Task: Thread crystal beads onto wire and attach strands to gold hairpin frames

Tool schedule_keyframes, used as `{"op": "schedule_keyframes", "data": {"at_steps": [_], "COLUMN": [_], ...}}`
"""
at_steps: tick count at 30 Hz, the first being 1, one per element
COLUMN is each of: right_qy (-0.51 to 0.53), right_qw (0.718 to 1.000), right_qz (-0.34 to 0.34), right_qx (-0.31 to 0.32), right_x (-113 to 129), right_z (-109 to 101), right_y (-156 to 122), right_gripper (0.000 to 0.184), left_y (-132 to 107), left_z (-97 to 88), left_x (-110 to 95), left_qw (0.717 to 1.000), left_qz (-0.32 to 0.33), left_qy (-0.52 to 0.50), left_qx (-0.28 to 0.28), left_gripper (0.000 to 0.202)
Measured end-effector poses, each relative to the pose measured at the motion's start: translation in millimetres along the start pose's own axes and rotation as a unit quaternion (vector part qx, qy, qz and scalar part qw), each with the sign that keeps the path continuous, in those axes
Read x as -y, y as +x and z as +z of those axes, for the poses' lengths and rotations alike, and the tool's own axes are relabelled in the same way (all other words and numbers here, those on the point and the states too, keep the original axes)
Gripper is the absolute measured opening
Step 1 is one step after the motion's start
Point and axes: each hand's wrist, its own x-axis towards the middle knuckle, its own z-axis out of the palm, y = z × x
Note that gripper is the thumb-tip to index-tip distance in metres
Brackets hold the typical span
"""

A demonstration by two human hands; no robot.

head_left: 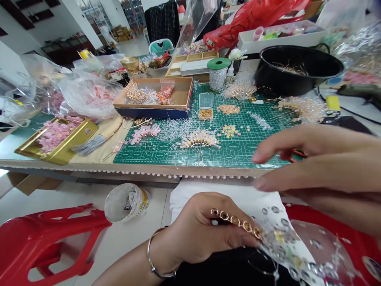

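Observation:
My left hand (205, 228), with a thin metal bangle (156, 254) on the wrist, is low in the view and pinches a gold strip of round ring settings (235, 220). The strip's far end meets a clear plastic sheet of sparkling beads (288, 246), which lies over a white cloth (226, 194) on my lap. My right hand (312, 167) is blurred, its fingers stretched left above the cloth and holding nothing I can see. Beyond it spreads a green cutting mat (238, 135), bearing a beaded gold hair ornament (199, 140) and small bead piles.
A cardboard tray of beads (178, 89) and a gold tin of pink flowers (56, 139) sit on the table, with a black pot (297, 67) at the back right and plastic bags at the left. A red stool (50, 242) and a paper cup (126, 202) are on the floor.

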Motion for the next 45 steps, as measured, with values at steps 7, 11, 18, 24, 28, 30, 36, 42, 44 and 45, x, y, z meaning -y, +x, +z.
{"op": "schedule_keyframes", "data": {"at_steps": [7,11,18,24,28,30,36,42,44,45], "right_qy": [0.206,0.405,0.513,0.51,0.5,0.499,0.495,0.471,0.474,0.474], "right_qw": [0.956,0.838,0.802,0.802,0.806,0.808,0.818,0.831,0.832,0.832], "right_qz": [-0.074,-0.108,-0.165,-0.151,-0.147,-0.148,-0.14,-0.152,-0.151,-0.15], "right_qx": [0.195,0.351,0.257,0.27,0.281,0.276,0.256,0.253,0.246,0.244], "right_x": [48.6,37.4,30.2,36.1,37.7,38.2,41.3,43.6,44.0,44.0], "right_z": [-15.4,-26.0,-7.6,-12.7,-14.9,-14.1,-12.1,-15.2,-14.5,-14.0], "right_y": [78.0,92.1,79.9,77.5,75.2,74.0,71.1,67.0,64.1,62.6], "right_gripper": [0.019,0.035,0.024,0.024,0.021,0.023,0.025,0.024,0.028,0.03], "left_y": [-1.8,-0.4,7.7,6.7,5.5,4.7,5.2,8.4,8.0,7.4], "left_z": [-2.6,0.1,9.6,9.5,7.0,6.3,7.3,7.9,8.6,9.0], "left_x": [2.0,10.9,41.5,49.5,53.7,56.1,54.0,51.1,52.0,52.4], "left_qw": [0.988,0.98,0.96,0.947,0.949,0.951,0.95,0.949,0.946,0.945], "left_qz": [-0.085,-0.084,-0.021,-0.041,-0.041,-0.037,-0.07,-0.048,-0.042,-0.043], "left_qy": [-0.107,-0.142,-0.251,-0.283,-0.273,-0.266,-0.253,-0.26,-0.265,-0.265], "left_qx": [0.073,0.108,0.122,0.144,0.153,0.157,0.171,0.173,0.182,0.186], "left_gripper": [0.008,0.02,0.031,0.032,0.035,0.037,0.041,0.034,0.034,0.034]}}
